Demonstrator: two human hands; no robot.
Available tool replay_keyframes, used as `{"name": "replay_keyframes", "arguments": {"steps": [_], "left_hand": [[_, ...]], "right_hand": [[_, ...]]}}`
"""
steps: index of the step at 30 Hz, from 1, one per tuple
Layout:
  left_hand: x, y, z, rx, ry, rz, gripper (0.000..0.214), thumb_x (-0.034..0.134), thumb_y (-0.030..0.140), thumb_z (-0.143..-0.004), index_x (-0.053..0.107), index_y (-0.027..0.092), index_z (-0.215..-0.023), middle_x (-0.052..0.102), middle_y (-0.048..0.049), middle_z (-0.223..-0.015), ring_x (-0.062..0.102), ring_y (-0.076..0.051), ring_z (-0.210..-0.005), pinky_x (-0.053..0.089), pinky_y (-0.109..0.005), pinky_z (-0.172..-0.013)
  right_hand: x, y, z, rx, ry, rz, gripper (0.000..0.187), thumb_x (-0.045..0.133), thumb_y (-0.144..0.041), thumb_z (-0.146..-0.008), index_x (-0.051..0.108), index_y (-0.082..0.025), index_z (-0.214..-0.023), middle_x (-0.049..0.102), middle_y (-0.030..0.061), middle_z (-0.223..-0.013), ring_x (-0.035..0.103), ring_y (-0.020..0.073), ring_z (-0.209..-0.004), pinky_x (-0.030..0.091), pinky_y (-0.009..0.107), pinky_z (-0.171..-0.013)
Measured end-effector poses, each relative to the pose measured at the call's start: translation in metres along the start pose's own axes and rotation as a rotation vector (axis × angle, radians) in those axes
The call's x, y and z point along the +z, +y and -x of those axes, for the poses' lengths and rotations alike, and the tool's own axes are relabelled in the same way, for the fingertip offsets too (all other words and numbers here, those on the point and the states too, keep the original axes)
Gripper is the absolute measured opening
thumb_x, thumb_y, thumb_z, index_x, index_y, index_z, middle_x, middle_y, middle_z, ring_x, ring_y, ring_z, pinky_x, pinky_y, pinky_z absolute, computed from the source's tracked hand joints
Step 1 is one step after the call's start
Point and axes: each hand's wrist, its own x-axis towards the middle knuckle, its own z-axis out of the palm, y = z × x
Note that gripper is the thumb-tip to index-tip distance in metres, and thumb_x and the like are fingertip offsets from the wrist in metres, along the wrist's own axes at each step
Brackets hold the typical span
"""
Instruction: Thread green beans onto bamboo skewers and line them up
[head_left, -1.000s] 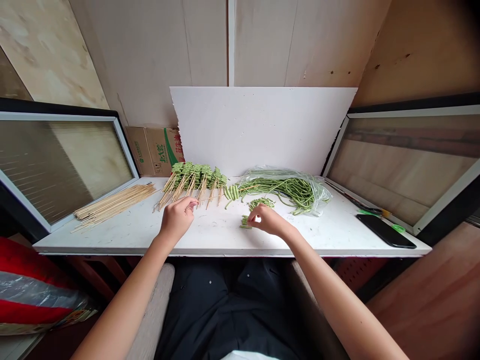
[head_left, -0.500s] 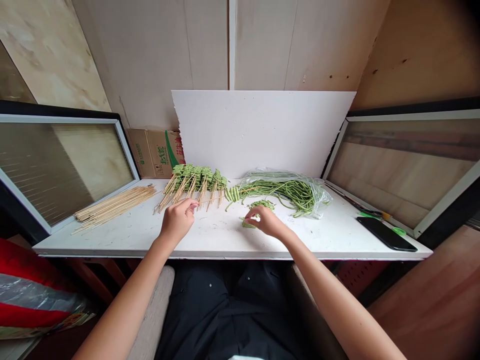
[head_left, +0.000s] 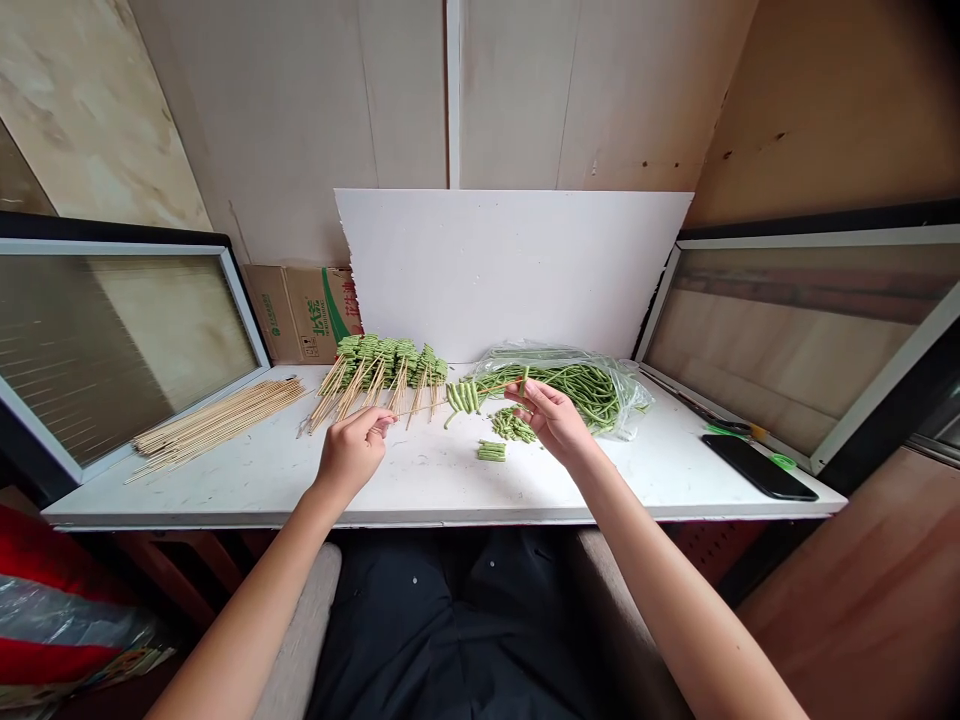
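We have our two hands apart above the bench (head_left: 420, 492). Our left hand (head_left: 351, 452) is pinched around the near-left end of a thin skewer (head_left: 418, 410), which slants far and right, carrying a row of threaded bean pieces (head_left: 463, 398). Our right hand (head_left: 553, 420) pinches another bean piece (head_left: 524, 380) at the skewer's right end; we cannot tell whether the point has pierced it.

The likeliest trouble, we judge, is a pricked fingertip, since our right fingers sit so close to that point. An off-centre push could split the piece, and with our left grip so far back, the skewer could bend or roll, skewing the row. Were our right wrist to drop, it could scatter the pile of cut pieces (head_left: 512, 425) or the small bundle (head_left: 491, 452) just nearer on the bench.
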Motion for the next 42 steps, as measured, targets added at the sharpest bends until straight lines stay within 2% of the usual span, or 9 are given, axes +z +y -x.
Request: {"name": "replay_keyframes", "arguments": {"steps": [7, 18, 28, 34, 42], "left_hand": [[0.000, -0.001, 0.001, 0.016, 0.000, -0.017, 0.031, 0.052, 0.001, -0.083, 0.075, 0.020, -0.087, 0.080, -0.0020, -0.081, 0.076, -0.018, -0.075, 0.055, -0.023, -0.069], [0.003, -0.004, 0.003, 0.018, -0.003, -0.035, 0.029, 0.053, 0.005, -0.088, 0.077, 0.020, -0.088, 0.080, -0.0034, -0.081, 0.076, -0.019, -0.076, 0.056, -0.025, -0.070], [0.003, -0.004, 0.003, 0.001, -0.021, -0.058, 0.030, 0.053, 0.004, -0.086, 0.077, 0.020, -0.087, 0.081, -0.0036, -0.084, 0.076, -0.020, -0.077, 0.055, -0.026, -0.070], [0.002, -0.003, 0.003, -0.024, -0.018, -0.059, 0.030, 0.053, 0.003, -0.084, 0.077, 0.021, -0.087, 0.081, -0.0030, -0.083, 0.076, -0.020, -0.076, 0.056, -0.026, -0.070], [0.001, -0.002, 0.002, -0.004, -0.010, -0.058, 0.031, 0.052, 0.002, -0.084, 0.077, 0.020, -0.087, 0.082, -0.0038, -0.084, 0.076, -0.020, -0.077, 0.056, -0.026, -0.070]], "right_hand": [[0.005, -0.006, 0.003, 0.008, 0.026, -0.051, 0.034, 0.094, -0.049, -0.076, 0.084, -0.026, -0.099, 0.080, 0.0039, -0.106, 0.072, 0.0185, -0.100, 0.054, 0.026, -0.075], [0.009, -0.007, 0.005, 0.003, 0.055, -0.011, 0.035, 0.095, -0.051, -0.074, 0.083, -0.028, -0.098, 0.081, 0.0046, -0.107, 0.072, 0.0222, -0.105, 0.052, 0.028, -0.070], [0.012, -0.003, 0.005, -0.002, 0.090, 0.001, 0.032, 0.094, -0.050, -0.074, 0.083, -0.026, -0.093, 0.081, 0.0053, -0.102, 0.072, 0.0249, -0.113, 0.050, 0.027, -0.068], [0.013, -0.003, 0.006, -0.038, 0.079, 0.018, 0.038, 0.096, -0.053, -0.071, 0.083, -0.028, -0.096, 0.082, 0.0068, -0.108, 0.071, 0.0289, -0.121, 0.051, 0.028, -0.066], [0.014, -0.005, 0.007, -0.030, 0.084, -0.011, 0.035, 0.097, -0.049, -0.071, 0.082, -0.028, -0.095, 0.083, 0.0067, -0.107, 0.070, 0.0290, -0.124, 0.052, 0.027, -0.066]]}}
